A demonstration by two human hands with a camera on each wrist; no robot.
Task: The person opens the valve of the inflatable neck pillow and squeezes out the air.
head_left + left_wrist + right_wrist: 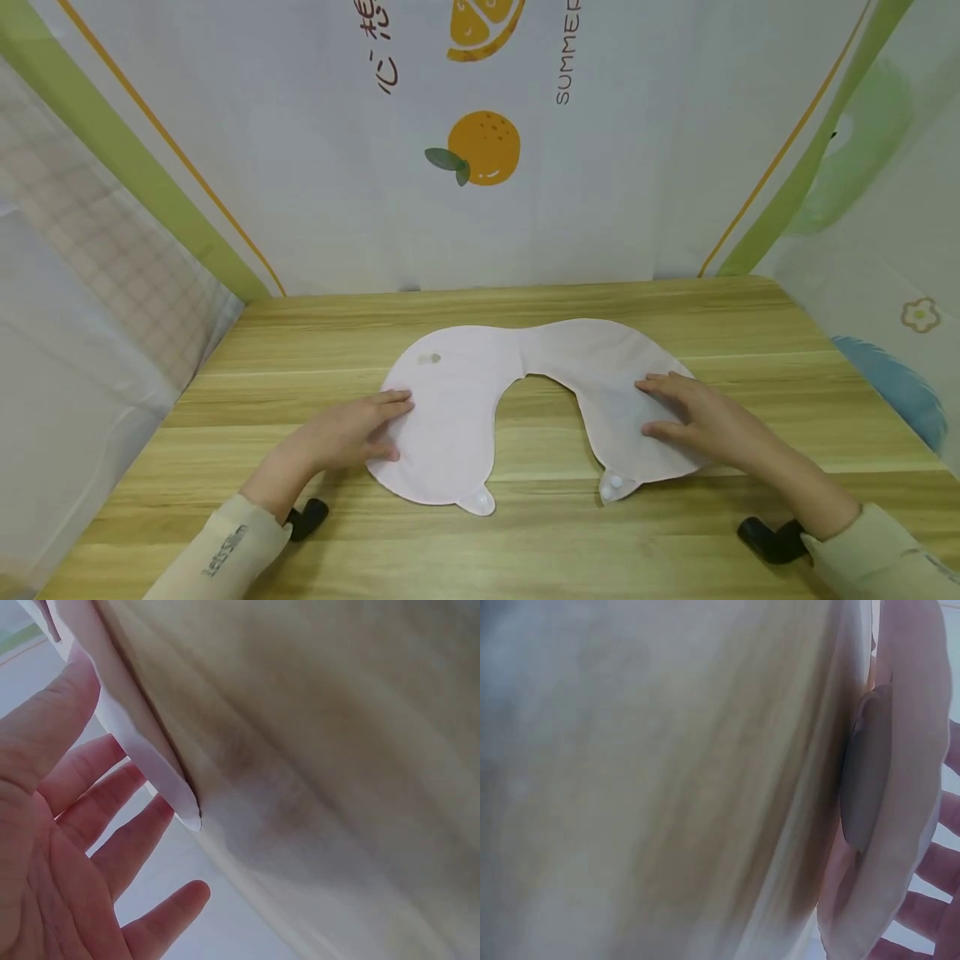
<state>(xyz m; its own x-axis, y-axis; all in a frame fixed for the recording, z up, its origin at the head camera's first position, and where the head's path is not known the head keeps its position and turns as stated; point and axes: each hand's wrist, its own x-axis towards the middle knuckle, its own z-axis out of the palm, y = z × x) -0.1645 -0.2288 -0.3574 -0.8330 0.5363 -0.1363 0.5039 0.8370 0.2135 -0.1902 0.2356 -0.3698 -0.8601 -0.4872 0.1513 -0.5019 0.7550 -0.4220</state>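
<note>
A flat, pale pink U-shaped neck pillow (450,425) lies on the wooden table, its opening facing me. Each of its ends has a small snap tab, the left tab (477,500) and the right tab (617,485). A small clear valve (430,359) shows on its upper left part. My left hand (348,433) rests on the left outer edge with fingers spread. On the right lobe lies my right hand (701,417), fingers loosely extended. In the right wrist view the pillow's edge (911,750) lifts off the table, and a grey rounded piece (868,769) shows beneath it.
The wood-grain table (525,550) reaches back to a white curtain (600,192) printed with oranges. More printed cloth (885,275) hangs at the right side. Black curved wrist mounts, a left mount (307,519) and a right mount (772,540), stick out by the sleeves.
</note>
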